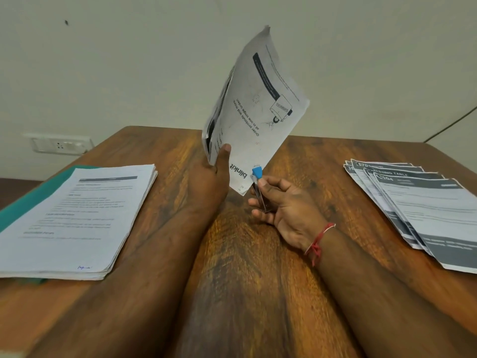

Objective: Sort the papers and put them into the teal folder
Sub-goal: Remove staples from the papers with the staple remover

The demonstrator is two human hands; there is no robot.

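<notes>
One sheaf (255, 104) in left hand (214, 174).

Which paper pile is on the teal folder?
The squared-up stack on the left; teal folder shows beneath it. The fanned pile lies on the table; the left hand holds the third bundle.

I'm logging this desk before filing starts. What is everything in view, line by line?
held papers: one bundle, white printed, raised above table centre
paper stack: one, white, left, on the folder
teal folder: one, teal, under that stack
fanned papers: several, white with grey bands, right
blue-capped stick: one, clear, by the held papers' lower corner
table: one, brown wood
wall socket: one, white, left wall
red thread: one, right wrist
left hand: grips held papers
right hand: holds blue-capped stick
</notes>
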